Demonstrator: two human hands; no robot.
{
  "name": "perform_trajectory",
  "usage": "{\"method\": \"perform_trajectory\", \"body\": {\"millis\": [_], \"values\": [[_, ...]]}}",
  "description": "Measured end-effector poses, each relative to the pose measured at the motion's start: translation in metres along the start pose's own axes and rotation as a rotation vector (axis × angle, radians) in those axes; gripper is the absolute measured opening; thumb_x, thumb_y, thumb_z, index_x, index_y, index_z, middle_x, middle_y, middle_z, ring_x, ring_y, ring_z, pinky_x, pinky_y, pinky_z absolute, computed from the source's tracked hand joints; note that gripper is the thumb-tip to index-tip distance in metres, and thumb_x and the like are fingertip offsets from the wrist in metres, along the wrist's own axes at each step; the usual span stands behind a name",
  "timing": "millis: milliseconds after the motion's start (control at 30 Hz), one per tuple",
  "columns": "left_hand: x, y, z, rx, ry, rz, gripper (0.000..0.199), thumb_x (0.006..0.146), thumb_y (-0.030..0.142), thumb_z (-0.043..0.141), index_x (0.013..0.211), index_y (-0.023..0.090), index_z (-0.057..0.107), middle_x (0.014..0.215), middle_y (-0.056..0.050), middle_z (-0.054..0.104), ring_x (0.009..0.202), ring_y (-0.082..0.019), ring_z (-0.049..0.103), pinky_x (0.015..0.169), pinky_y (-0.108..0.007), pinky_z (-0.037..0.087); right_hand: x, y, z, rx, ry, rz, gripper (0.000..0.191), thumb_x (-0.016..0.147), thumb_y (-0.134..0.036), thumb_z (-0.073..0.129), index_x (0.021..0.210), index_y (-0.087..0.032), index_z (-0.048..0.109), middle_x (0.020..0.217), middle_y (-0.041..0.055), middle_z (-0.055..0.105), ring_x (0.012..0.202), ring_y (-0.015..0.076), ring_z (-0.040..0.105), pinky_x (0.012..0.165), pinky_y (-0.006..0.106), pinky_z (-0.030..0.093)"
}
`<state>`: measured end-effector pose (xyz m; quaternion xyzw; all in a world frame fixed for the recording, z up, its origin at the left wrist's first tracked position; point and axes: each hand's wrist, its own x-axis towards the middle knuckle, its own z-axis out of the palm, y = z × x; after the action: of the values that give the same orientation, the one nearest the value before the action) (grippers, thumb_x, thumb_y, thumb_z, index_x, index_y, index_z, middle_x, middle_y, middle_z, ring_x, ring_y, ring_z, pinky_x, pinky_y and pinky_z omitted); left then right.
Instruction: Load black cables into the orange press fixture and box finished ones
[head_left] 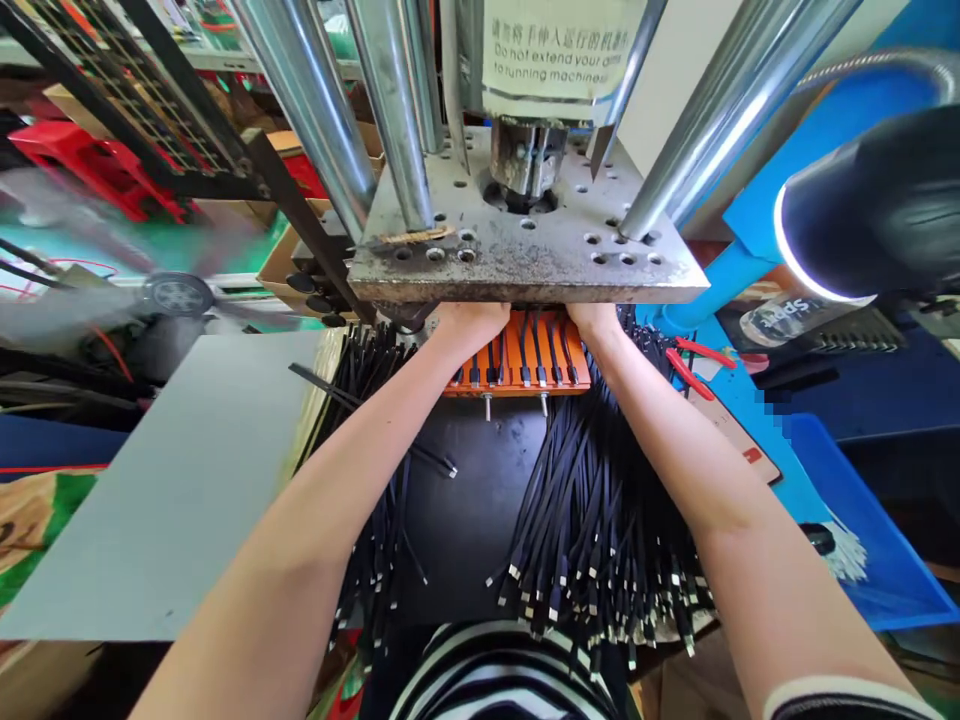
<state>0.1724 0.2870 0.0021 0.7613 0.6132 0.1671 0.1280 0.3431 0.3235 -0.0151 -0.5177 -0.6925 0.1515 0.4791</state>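
Note:
An orange mould tray [517,362] with black cables laid in its slots sits under the grey perforated press plate [517,255]. My left hand [469,322] reaches under the plate at the tray's left end. My right hand [596,320] does the same at the tray's right end. The plate hides the fingers of both hands, so their grip is not visible. A large bundle of black flat cables [600,520] with metal tips lies below my right forearm. A smaller bundle [375,400] lies below my left forearm.
Steel guide columns [315,110] rise from the plate, with a warning label [555,45] behind. A grey sheet [187,480] lies at left, a spinning fan [176,295] beyond it. Red-handled pliers [694,362], a blue bin [870,520] and a black lamp [870,210] are at right.

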Motion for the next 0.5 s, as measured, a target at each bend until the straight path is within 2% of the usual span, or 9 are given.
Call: {"method": "perform_trajectory", "body": {"millis": [67,133,233,300,367,400,467,500], "values": [[-0.002,0.015,-0.004,-0.098,-0.041,0.068,0.045,0.092,0.02,0.034,0.131,0.017,0.055,0.136,-0.01,0.056,0.134,-0.029,0.041,0.115,-0.045,0.026,-0.024,-0.009,-0.018,0.065,0.095,0.095,0.036,0.09,-0.047,0.049,0.101,-0.017,0.066,0.094,0.0092,0.068,0.095,0.0226,0.06,0.09,0.041,0.05],[-0.011,0.029,-0.008,-0.316,-0.133,0.223,0.036,0.094,0.025,0.035,0.117,0.015,0.062,0.126,-0.01,0.062,0.125,-0.028,0.049,0.109,-0.041,0.034,-0.054,-0.022,-0.042,0.1,0.186,0.136,0.036,0.089,-0.047,0.05,0.087,-0.016,0.067,0.08,0.0067,0.066,0.082,0.0215,0.061,0.078,0.038,0.053],[-0.042,0.053,-0.011,-0.752,-0.411,0.436,0.043,0.097,0.045,0.035,0.093,0.013,0.064,0.1,-0.008,0.068,0.1,-0.023,0.059,0.092,-0.036,0.046,-0.098,-0.054,-0.076,0.168,0.339,0.158,0.025,0.081,-0.041,0.064,0.079,-0.016,0.068,0.075,0.0035,0.063,0.073,0.0187,0.061,0.07,0.033,0.052],[-0.069,0.073,-0.008,-1.016,-0.521,0.46,0.039,0.091,0.051,0.048,0.09,0.014,0.061,0.089,-0.005,0.066,0.088,-0.019,0.059,0.082,-0.032,0.049,-0.12,-0.077,-0.09,0.181,0.386,0.161,0.02,0.08,-0.037,0.067,0.084,-0.017,0.071,0.078,0.0029,0.064,0.072,0.0172,0.061,0.068,0.031,0.051],[-0.099,0.092,-0.001,-1.252,-0.56,0.33,0.032,0.082,0.044,0.065,0.095,0.016,0.057,0.082,-0.002,0.063,0.077,-0.015,0.06,0.07,-0.027,0.049,-0.135,-0.093,-0.099,0.139,0.331,0.163,0.019,0.081,-0.035,0.068,0.088,-0.019,0.074,0.079,0.0032,0.066,0.072,0.0173,0.061,0.066,0.031,0.05],[-0.113,0.1,0.002,-1.35,-0.584,0.201,0.029,0.08,0.038,0.068,0.095,0.017,0.056,0.079,-0.001,0.062,0.069,-0.013,0.058,0.062,-0.024,0.047,-0.141,-0.097,-0.104,0.089,0.285,0.164,0.018,0.081,-0.035,0.069,0.088,-0.02,0.075,0.079,0.0035,0.066,0.071,0.0182,0.061,0.065,0.032,0.05],[-0.139,0.108,0.008,-1.48,-0.716,-0.081,0.019,0.083,0.03,0.063,0.092,0.016,0.055,0.07,0.001,0.06,0.05,-0.008,0.049,0.046,-0.021,0.037,-0.153,-0.097,-0.119,-0.07,0.227,0.178,0.017,0.081,-0.037,0.069,0.086,-0.022,0.076,0.08,0.0048,0.068,0.074,0.0217,0.063,0.069,0.037,0.051],[-0.15,0.107,0.009,-1.514,-0.811,-0.177,0.016,0.084,0.029,0.06,0.09,0.015,0.056,0.066,0.001,0.058,0.043,-0.007,0.043,0.042,-0.02,0.031,-0.161,-0.092,-0.129,-0.167,0.236,0.201,0.018,0.082,-0.039,0.068,0.086,-0.024,0.076,0.082,0.0058,0.069,0.076,0.0244,0.064,0.071,0.04,0.051]]}}
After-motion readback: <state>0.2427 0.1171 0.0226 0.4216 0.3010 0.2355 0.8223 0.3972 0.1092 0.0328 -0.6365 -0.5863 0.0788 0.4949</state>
